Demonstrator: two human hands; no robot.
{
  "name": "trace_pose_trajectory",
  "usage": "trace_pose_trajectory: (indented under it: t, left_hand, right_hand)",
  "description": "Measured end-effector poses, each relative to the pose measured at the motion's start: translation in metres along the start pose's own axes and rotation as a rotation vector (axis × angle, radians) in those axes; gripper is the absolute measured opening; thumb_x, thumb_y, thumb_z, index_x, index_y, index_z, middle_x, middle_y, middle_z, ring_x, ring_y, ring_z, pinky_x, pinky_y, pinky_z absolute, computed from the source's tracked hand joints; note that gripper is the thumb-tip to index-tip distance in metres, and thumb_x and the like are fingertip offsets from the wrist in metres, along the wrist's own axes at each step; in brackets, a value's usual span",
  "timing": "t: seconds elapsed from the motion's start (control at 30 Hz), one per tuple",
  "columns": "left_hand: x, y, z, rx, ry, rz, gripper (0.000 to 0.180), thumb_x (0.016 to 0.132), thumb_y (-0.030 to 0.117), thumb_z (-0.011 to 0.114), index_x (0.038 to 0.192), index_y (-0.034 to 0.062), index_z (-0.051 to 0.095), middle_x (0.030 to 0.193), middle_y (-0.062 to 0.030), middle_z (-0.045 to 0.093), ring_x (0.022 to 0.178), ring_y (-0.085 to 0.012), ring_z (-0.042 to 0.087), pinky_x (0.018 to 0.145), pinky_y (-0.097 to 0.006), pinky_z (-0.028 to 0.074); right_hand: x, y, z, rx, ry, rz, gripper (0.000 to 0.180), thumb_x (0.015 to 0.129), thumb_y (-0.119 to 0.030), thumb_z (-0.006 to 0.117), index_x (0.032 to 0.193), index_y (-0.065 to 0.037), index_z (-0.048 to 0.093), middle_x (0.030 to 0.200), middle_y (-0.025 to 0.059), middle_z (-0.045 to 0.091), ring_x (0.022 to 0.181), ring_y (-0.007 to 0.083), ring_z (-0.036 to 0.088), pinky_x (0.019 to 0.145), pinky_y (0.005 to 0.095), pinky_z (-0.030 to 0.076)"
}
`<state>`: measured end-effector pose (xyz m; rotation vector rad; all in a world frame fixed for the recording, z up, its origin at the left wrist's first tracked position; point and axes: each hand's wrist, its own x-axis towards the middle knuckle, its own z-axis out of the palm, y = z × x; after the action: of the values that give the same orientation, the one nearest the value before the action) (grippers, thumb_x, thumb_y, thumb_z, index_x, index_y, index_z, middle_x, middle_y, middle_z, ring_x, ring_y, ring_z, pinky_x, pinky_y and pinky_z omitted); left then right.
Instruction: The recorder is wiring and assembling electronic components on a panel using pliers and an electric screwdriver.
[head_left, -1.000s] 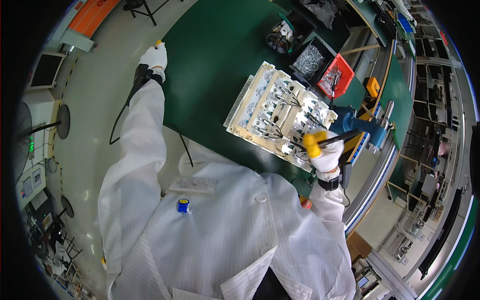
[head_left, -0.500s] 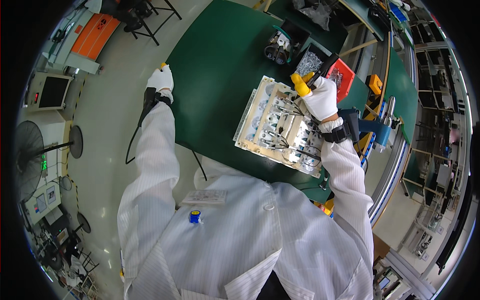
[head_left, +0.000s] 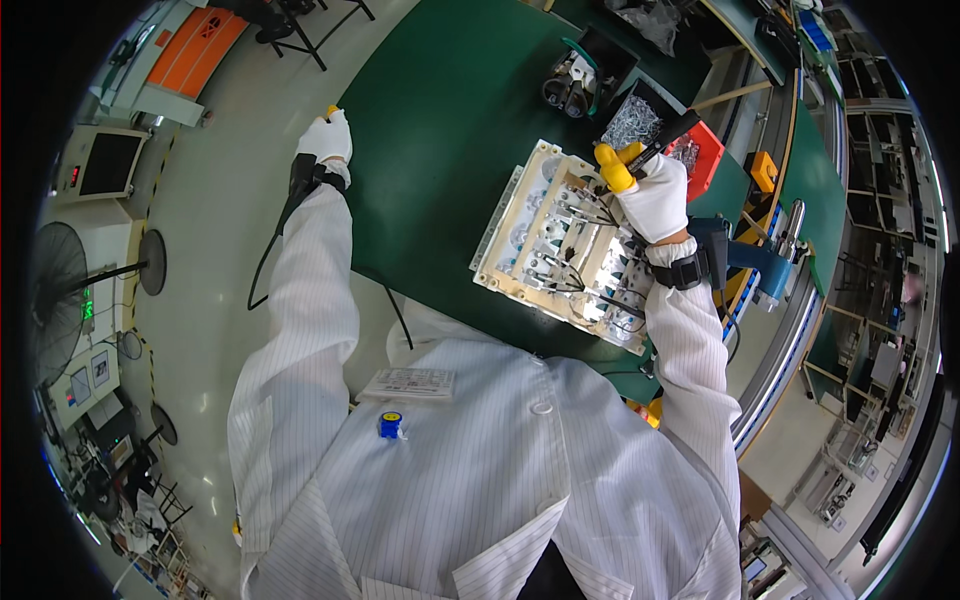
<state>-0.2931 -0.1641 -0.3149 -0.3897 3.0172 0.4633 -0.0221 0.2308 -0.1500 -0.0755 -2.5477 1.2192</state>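
Note:
In a white glove with yellow fingertips, my right hand [head_left: 655, 195] grips a black pen-shaped tool [head_left: 672, 140], its exact kind unclear. That hand is over the far right part of a cream-coloured rectangular frame [head_left: 512, 285] holding metal plates, round clear parts and black wires. The frame lies tilted on the green table [head_left: 430, 170]. My left hand [head_left: 327, 140], also gloved, is at the table's left edge, well away from the frame. Its fingers are mostly hidden, so their grip does not show.
Beyond the frame are a black bin of screws [head_left: 632, 122], a red bin [head_left: 706, 160] with small metal parts, and a black box holding hand tools [head_left: 570, 85]. A blue power tool [head_left: 765, 262] is right of my wrist. A cable [head_left: 262, 275] trails from my left wrist.
The table, frame and bins sit slightly farther right in view. My right hand keeps the black tool over the frame; my left hand stays at the table edge.

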Motion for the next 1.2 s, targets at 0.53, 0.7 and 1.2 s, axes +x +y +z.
trace_pose_trajectory:
  t: [0.53, 0.7, 1.2]
  left_hand:
    - [-0.002, 0.0, -0.005, -0.03, -0.03, -0.019, 0.064, 0.097, 0.054, 0.036, 0.119, 0.0039, 0.069, 0.117, -0.0259, 0.069, 0.11, -0.044, 0.067, 0.092, -0.052, 0.053]
    - [-0.002, 0.002, -0.006, -0.046, -0.041, -0.04, 0.063, 0.098, 0.054, 0.036, 0.119, 0.0039, 0.069, 0.118, -0.0261, 0.069, 0.11, -0.0436, 0.067, 0.093, -0.052, 0.053]
    - [-0.006, 0.004, -0.014, -0.031, -0.071, -0.04, 0.061, 0.098, 0.054, 0.036, 0.121, 0.007, 0.068, 0.118, -0.0225, 0.07, 0.109, -0.0404, 0.068, 0.092, -0.051, 0.052]
  right_hand:
    - [0.0, -0.01, 0.0, 0.102, -0.056, 0.101, 0.024, 0.086, -0.02, 0.085, 0.082, 0.001, 0.074, 0.065, 0.0052, 0.065, 0.058, 0.0093, 0.055, 0.057, 0.0251, 0.048]
    - [-0.002, -0.014, 0.0, 0.197, -0.129, 0.088, 0.026, 0.086, -0.022, 0.085, 0.082, 0.002, 0.074, 0.065, 0.0047, 0.066, 0.057, 0.0094, 0.055, 0.056, 0.0251, 0.047]
    - [-0.001, -0.027, 0.002, 0.253, -0.224, 0.026, 0.027, 0.084, -0.02, 0.087, 0.077, 0.001, 0.072, 0.064, 0.0039, 0.063, 0.055, 0.0114, 0.052, 0.054, 0.0268, 0.043]
